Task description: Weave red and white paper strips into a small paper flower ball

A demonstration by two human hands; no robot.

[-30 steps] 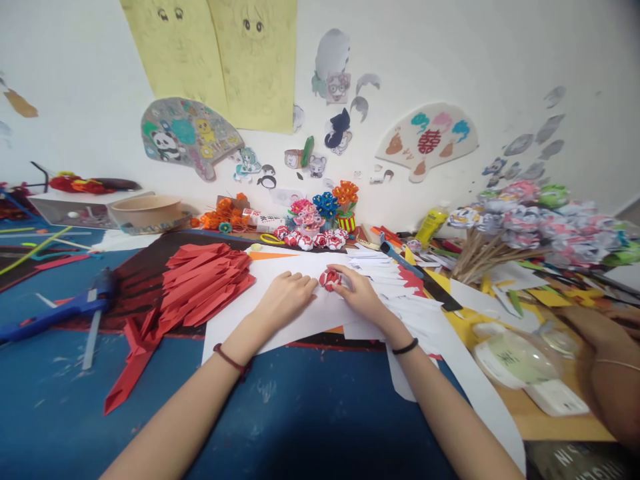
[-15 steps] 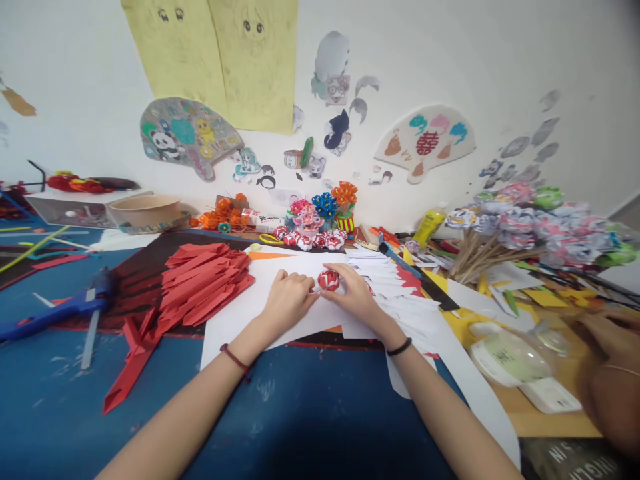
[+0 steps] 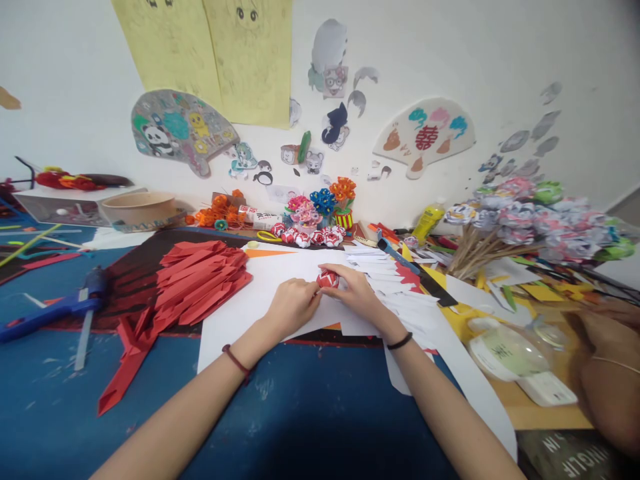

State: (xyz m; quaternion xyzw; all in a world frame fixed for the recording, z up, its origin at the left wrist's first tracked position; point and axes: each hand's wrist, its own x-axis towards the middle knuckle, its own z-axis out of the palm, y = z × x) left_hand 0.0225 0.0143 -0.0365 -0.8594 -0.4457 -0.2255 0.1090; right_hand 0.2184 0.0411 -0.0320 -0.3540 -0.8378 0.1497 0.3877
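Observation:
A small red and white paper ball (image 3: 328, 279) is between my two hands, above the white paper sheet (image 3: 265, 280). My right hand (image 3: 357, 293) holds it between thumb and fingers from the right. My left hand (image 3: 294, 303) is closed, its fingertips at the ball's left side; whatever they pinch is too small to make out. Folded red paper strips (image 3: 200, 283) lie in a pile left of my hands. White folded strips (image 3: 383, 270) lie to the right. Several red and white paper balls (image 3: 301, 239) sit in a row behind.
A blue glue gun (image 3: 65, 310) lies at the left. Paper flowers on sticks (image 3: 470, 253) and a clear bottle (image 3: 507, 353) are at the right. Another person's arm (image 3: 613, 373) shows at the right edge. Fan-shaped pieces (image 3: 425, 137) hang on the wall.
My left hand has turned slightly, its fingers now more curled in and closer to the ball. The whole view has shifted a little. The other person's arm at the right has moved slightly.

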